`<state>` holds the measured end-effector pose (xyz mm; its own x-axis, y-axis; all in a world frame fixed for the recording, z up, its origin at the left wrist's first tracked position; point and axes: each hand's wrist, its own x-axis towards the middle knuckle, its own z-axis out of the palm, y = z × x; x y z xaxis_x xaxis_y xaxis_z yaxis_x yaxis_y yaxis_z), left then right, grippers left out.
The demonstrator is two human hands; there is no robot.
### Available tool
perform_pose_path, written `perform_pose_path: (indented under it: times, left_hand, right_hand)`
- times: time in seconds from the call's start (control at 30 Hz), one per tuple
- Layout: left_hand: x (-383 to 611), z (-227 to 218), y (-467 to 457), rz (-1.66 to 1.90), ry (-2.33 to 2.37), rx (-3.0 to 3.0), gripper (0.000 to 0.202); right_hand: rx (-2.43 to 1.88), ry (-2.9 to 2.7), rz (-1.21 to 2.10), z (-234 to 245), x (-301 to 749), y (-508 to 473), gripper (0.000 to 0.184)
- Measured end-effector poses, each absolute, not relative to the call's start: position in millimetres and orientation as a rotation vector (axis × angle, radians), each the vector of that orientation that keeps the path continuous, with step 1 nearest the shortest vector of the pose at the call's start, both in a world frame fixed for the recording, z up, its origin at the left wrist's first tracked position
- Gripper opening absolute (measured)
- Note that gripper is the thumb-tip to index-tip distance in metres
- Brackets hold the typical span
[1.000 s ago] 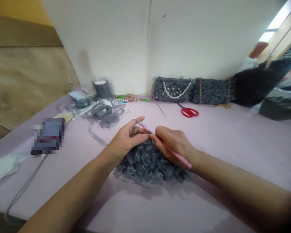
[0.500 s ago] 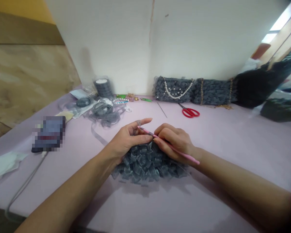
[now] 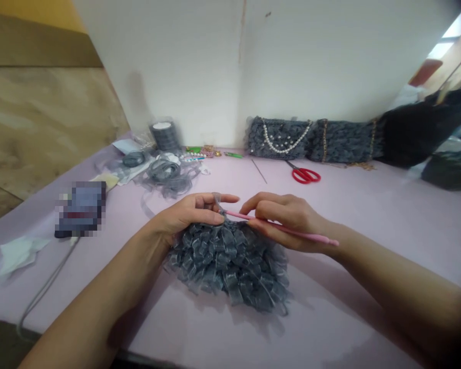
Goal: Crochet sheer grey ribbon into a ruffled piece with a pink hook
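A ruffled grey ribbon crochet piece [image 3: 230, 261] hangs just above the table, its top edge pinched by my left hand [image 3: 194, 212]. A strand of sheer grey ribbon [image 3: 217, 200] passes over the stretched index finger of that hand. My right hand [image 3: 288, 220] is closed around a pink crochet hook [image 3: 284, 228], whose tip meets the ribbon at the piece's top edge, near my left thumb. The hook's blunt end sticks out past the right palm. My left palm side and the piece's back are hidden.
Loose grey ribbon [image 3: 163, 171] lies behind my left hand, near a ribbon spool [image 3: 164, 137]. Red-handled scissors [image 3: 305, 175] and a thin metal needle [image 3: 259, 171] lie beyond my right hand. Finished ruffled bags [image 3: 280, 138] lean against the wall. A phone [image 3: 82, 207] with a cable is left.
The hook has levelled out, and its tip has drawn back rightward toward the edge. The right hand has shifted right with its fingers raised; the piece now tilts lower on its right side.
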<state>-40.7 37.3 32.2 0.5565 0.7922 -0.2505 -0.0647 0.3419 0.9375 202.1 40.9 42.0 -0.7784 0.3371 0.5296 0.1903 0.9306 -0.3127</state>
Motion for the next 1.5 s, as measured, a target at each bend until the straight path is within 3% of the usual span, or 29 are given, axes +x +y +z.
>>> perform_pose_path:
  times: [0.43,0.7,0.87,1.13,1.5]
  left_hand:
    - [-32.5,32.9,30.6,0.608,0.791,1.122,0.043]
    - [0.0,22.2,18.1,0.841,0.865,1.268,0.035]
    - [2.8,28.9,13.8,0.909,0.959,1.567,0.028]
    - [-33.6,41.6,30.3,0.899,0.983,1.711,0.034]
    - [-19.9,36.4,18.0,0.846,0.751,1.374,0.059]
  right_hand:
    - [-0.625,-2.144,1.063,42.5,195.0,32.5,0.023]
    - [-0.796,-2.09,0.664,30.2,181.7,29.3,0.025]
    - [-1.011,-2.095,0.795,47.5,184.9,22.6,0.036]
    - [-0.962,-2.008,0.997,45.1,193.4,32.4,0.042]
    - [-0.836,-2.077,1.031,44.3,200.0,36.2,0.039]
